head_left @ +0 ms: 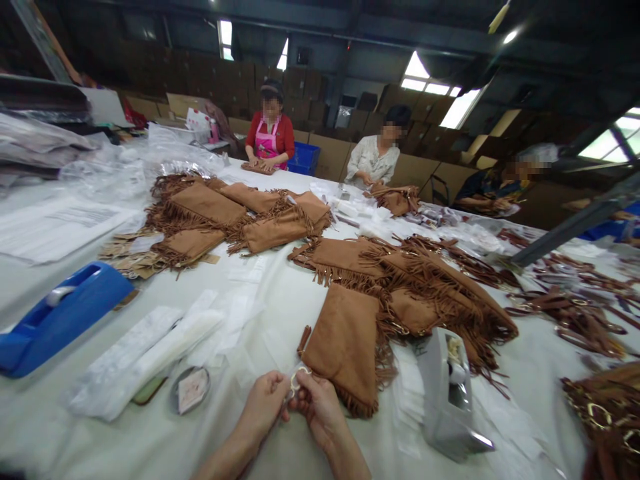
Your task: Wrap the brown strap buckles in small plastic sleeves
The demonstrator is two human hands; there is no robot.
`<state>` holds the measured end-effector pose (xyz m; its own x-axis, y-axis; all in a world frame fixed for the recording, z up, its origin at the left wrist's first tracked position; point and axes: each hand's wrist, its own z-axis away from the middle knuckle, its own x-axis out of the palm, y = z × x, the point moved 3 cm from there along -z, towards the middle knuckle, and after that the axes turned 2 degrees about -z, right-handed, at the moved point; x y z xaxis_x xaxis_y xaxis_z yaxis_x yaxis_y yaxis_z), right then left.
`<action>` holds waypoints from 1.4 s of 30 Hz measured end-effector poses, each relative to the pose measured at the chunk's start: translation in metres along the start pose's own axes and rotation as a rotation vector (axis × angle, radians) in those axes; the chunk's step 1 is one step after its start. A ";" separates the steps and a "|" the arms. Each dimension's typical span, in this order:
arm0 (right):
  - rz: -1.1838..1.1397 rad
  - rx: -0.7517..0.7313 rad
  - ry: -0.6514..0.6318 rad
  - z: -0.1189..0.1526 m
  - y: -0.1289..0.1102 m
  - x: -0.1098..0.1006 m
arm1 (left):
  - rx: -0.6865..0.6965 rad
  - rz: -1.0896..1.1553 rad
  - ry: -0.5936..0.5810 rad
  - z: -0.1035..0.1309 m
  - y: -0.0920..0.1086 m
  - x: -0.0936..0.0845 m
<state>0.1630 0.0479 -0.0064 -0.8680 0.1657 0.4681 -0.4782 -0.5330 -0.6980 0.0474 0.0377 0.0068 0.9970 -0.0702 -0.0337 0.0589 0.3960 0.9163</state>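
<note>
Close together at the near edge of the table, my left hand [264,403] and my right hand [319,408] are both closed. Between their fingertips is a small shiny metal ring [294,381]; whether it is joined to anything is hard to make out. Just beyond my right hand lies a flat brown fringed bag [344,337], with a short brown strap [303,339] at its left side. A pile of similar brown fringed bags [423,273] lies behind it. Clear plastic film partly covers the table beside my left hand.
A grey tape dispenser [443,400] stands at right, a blue one [65,317] at left. White plastic sleeves [145,360] and a small round dish [191,391] lie left. More fringed bags [210,207] and brown straps [575,313] cover the table. Several co-workers stand across it.
</note>
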 end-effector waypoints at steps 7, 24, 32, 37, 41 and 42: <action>0.009 0.002 0.054 -0.006 0.006 -0.005 | 0.055 0.016 0.066 -0.008 -0.013 0.003; 0.111 -0.049 0.121 -0.005 0.001 -0.007 | 0.310 -0.361 0.143 0.008 0.012 0.006; 0.214 -0.038 0.070 0.004 -0.009 -0.005 | 0.475 -1.070 0.035 0.019 0.002 0.020; 0.383 -0.017 -0.028 0.008 -0.013 0.000 | 0.466 -1.048 -0.066 0.033 -0.001 0.020; 0.390 -0.033 -0.027 0.005 -0.013 -0.003 | 0.285 -0.490 -0.041 0.029 0.002 0.007; 0.393 -0.043 -0.019 0.004 -0.012 -0.004 | 0.198 -0.353 -0.057 0.026 0.001 0.004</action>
<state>0.1730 0.0502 0.0029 -0.9835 -0.0596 0.1708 -0.1159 -0.5174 -0.8479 0.0506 0.0139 0.0185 0.9125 -0.2236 -0.3427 0.3804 0.1548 0.9118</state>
